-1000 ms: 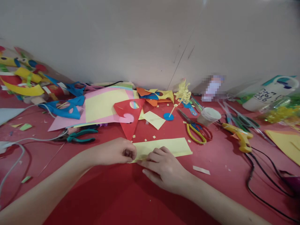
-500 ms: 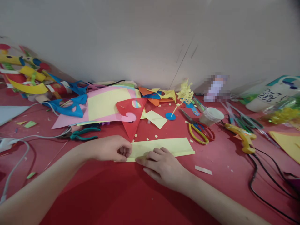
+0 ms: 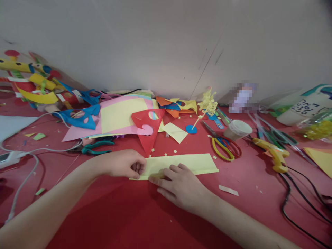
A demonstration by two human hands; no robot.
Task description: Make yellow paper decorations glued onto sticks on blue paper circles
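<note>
A long strip of pale yellow paper (image 3: 204, 163) lies flat on the red table, with a narrow fold along its near edge. My left hand (image 3: 129, 165) has its fingers curled at the strip's left end, pinching its edge. Resting on the near edge in the middle is my right hand (image 3: 178, 183), its fingers spread over the paper. Small paper scraps and a red paper mask (image 3: 148, 136) lie just beyond the strip.
Behind are stacked coloured papers (image 3: 121, 114), a yellow square (image 3: 175, 132) and blue mask pieces. Teal pliers (image 3: 97, 147) sit left. Scissors (image 3: 223, 150), a cup (image 3: 238, 129) and a yellow glue gun (image 3: 275, 154) with a black cable are right.
The whole view has shifted slightly, so the table items appear a little farther right. Both hands stay on the strip, with hardly any movement.
</note>
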